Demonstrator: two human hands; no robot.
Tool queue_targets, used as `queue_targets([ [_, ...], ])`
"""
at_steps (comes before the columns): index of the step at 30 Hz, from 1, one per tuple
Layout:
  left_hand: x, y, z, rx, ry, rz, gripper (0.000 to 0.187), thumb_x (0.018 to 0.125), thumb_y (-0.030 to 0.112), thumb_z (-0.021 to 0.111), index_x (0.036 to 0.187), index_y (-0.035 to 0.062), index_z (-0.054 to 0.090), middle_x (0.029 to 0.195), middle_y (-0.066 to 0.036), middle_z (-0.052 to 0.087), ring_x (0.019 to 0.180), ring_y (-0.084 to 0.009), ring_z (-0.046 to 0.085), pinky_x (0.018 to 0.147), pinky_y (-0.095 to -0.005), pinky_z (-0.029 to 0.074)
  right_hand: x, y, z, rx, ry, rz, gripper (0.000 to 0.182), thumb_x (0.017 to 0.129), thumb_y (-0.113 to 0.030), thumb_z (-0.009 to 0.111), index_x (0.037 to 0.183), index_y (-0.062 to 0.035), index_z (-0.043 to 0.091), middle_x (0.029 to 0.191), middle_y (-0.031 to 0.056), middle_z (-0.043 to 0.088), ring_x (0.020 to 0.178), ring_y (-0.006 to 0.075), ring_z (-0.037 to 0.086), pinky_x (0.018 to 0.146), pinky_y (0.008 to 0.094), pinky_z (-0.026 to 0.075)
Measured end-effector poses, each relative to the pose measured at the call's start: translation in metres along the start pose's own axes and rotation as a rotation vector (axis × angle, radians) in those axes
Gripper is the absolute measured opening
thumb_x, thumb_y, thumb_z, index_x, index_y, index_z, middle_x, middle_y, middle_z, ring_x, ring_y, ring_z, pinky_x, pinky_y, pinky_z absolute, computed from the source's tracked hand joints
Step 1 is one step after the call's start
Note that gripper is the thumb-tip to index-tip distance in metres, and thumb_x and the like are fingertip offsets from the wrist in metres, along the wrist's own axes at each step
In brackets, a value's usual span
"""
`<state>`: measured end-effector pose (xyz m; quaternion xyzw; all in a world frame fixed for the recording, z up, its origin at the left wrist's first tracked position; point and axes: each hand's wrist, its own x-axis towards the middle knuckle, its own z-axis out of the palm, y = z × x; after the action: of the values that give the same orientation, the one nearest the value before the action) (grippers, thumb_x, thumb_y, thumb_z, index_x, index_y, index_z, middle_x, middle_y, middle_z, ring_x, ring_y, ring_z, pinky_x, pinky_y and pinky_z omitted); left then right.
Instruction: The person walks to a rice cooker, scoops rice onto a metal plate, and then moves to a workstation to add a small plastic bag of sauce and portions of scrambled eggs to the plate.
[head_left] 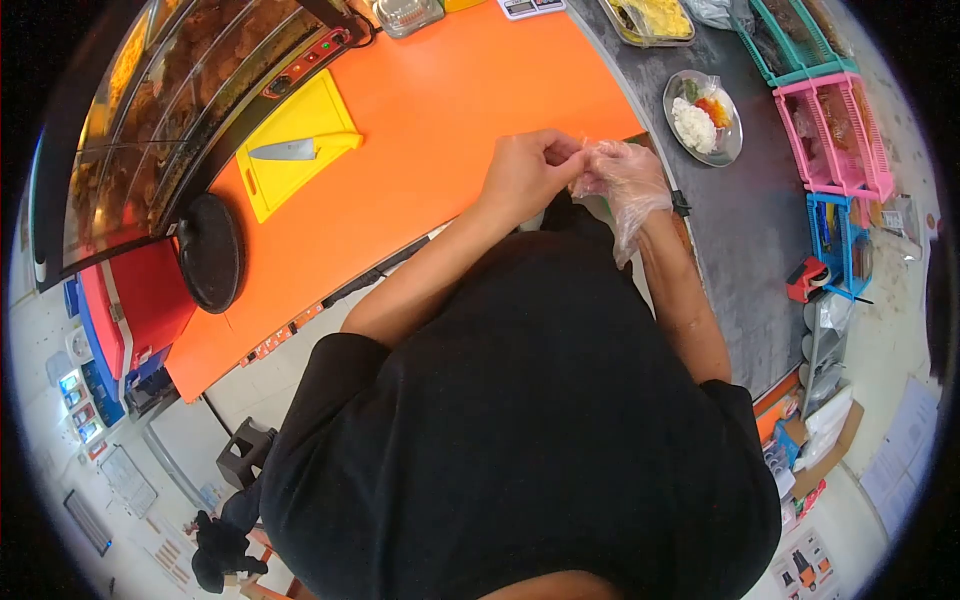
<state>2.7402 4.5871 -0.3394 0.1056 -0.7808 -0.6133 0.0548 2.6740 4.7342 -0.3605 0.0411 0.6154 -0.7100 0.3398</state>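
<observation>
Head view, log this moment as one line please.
left hand: bare, pinching glove cuff | right hand: in clear plastic glove | knife: on yellow cutting board

Right hand (622,180) veiled by a clear glove (632,200), fingers blurred under plastic. Left hand (528,172) fingertips lost in the glove's folds; pinch unclear. Counter (440,150) near edge hidden behind torso (520,420). Tray (655,20) and scale (530,6) cut by top edge. Basket (838,130) contents too small to tell.

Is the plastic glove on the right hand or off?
On: the clear plastic glove covers the right hand, while the left hand pinches it.
</observation>
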Motion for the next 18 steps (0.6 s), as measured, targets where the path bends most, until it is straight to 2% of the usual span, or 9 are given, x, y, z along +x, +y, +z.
queue_targets([
  [1, -0.001, 0.001, 0.002, 0.052, 0.03, 0.038, 0.018, 0.077, 0.016, 0.069, 0.081, -0.0011, 0.066, 0.071, -0.01, 0.067, 0.065, -0.013, 0.064, 0.06, -0.0259, 0.051, -0.002, -0.001, 0.001, 0.002, 0.0, -0.001, 0.01, 0.081, -0.006, 0.061, 0.088, 0.0017, 0.061, 0.076, 0.0068, 0.062, 0.061, 0.015, 0.06, 0.057, 0.0267, 0.052],
  [3, -0.001, 0.001, 0.004, 0.104, 0.058, 0.079, 0.017, 0.076, 0.016, 0.069, 0.079, -0.0003, 0.066, 0.068, -0.01, 0.066, 0.062, -0.0147, 0.065, 0.058, -0.0267, 0.051, -0.004, -0.005, 0.003, -0.244, -0.007, -0.126, 0.007, 0.081, -0.004, 0.058, 0.08, 0.0012, 0.063, 0.069, 0.0053, 0.062, 0.058, 0.0141, 0.06, 0.055, 0.0251, 0.05],
  [5, 0.0, -0.003, 0.006, 0.306, 0.099, 0.217, 0.015, 0.075, 0.016, 0.069, 0.079, 0.002, 0.066, 0.067, -0.011, 0.065, 0.06, -0.0188, 0.065, 0.057, -0.0287, 0.051, -0.007, -0.011, 0.01, -0.272, 0.026, -0.107, 0.007, 0.081, -0.004, 0.058, 0.078, 0.0012, 0.063, 0.067, 0.0047, 0.061, 0.058, 0.0134, 0.06, 0.055, 0.0247, 0.049],
  [6, 0.001, -0.003, 0.006, 0.307, 0.098, 0.218, 0.015, 0.075, 0.016, 0.069, 0.079, 0.002, 0.066, 0.067, -0.011, 0.065, 0.06, -0.0188, 0.065, 0.057, -0.0287, 0.051, -0.008, -0.013, 0.012, -0.3, 0.058, -0.088, 0.008, 0.08, -0.004, 0.057, 0.076, 0.0011, 0.063, 0.065, 0.004, 0.061, 0.057, 0.0127, 0.059, 0.055, 0.0243, 0.049],
  [8, 0.002, 0.0, 0.005, 0.393, 0.143, 0.326, 0.015, 0.07, 0.016, 0.068, 0.07, 0.0018, 0.064, 0.063, -0.013, 0.062, 0.055, -0.0218, 0.063, 0.054, -0.0318, 0.05, -0.002, -0.004, 0.004, -0.307, 0.05, -0.133, 0.008, 0.08, -0.004, 0.058, 0.077, 0.0012, 0.063, 0.066, 0.0044, 0.061, 0.057, 0.0127, 0.059, 0.055, 0.0247, 0.049],
  [10, 0.004, 0.0, 0.004, 0.34, 0.107, 0.28, 0.015, 0.069, 0.015, 0.068, 0.069, 0.0014, 0.064, 0.063, -0.012, 0.063, 0.055, -0.0209, 0.063, 0.054, -0.0311, 0.05, -0.001, -0.001, 0.001, -0.315, 0.043, -0.18, 0.008, 0.08, -0.004, 0.058, 0.079, 0.0013, 0.063, 0.067, 0.0047, 0.061, 0.058, 0.0127, 0.059, 0.055, 0.0252, 0.049],
  [12, 0.006, 0.0, 0.002, 0.287, 0.071, 0.235, 0.014, 0.069, 0.015, 0.067, 0.069, 0.001, 0.064, 0.063, -0.011, 0.063, 0.055, -0.0199, 0.063, 0.053, -0.0305, 0.05, -0.003, 0.0, 0.002, -0.143, 0.008, -0.114, 0.008, 0.081, -0.005, 0.059, 0.08, 0.0012, 0.064, 0.07, 0.0056, 0.062, 0.06, 0.013, 0.059, 0.055, 0.0256, 0.049],
  [14, 0.008, -0.002, -0.001, 0.185, -0.028, 0.093, 0.015, 0.073, 0.017, 0.066, 0.077, 0.002, 0.065, 0.064, -0.008, 0.063, 0.058, -0.0131, 0.06, 0.056, -0.0273, 0.048, -0.005, -0.003, 0.004, -0.107, 0.033, -0.069, 0.008, 0.081, -0.006, 0.06, 0.08, 0.0006, 0.063, 0.072, 0.0055, 0.062, 0.06, 0.0133, 0.059, 0.055, 0.0258, 0.049],
  [18, 0.008, -0.007, 0.002, 0.125, -0.052, 0.057, 0.016, 0.072, 0.016, 0.067, 0.075, 0.0006, 0.063, 0.062, -0.006, 0.061, 0.058, -0.0094, 0.056, 0.055, -0.0256, 0.046, -0.005, -0.002, 0.002, 0.009, -0.001, 0.056, 0.007, 0.083, -0.008, 0.061, 0.086, -0.0022, 0.062, 0.077, 0.0047, 0.062, 0.064, 0.0136, 0.059, 0.056, 0.0261, 0.049],
])
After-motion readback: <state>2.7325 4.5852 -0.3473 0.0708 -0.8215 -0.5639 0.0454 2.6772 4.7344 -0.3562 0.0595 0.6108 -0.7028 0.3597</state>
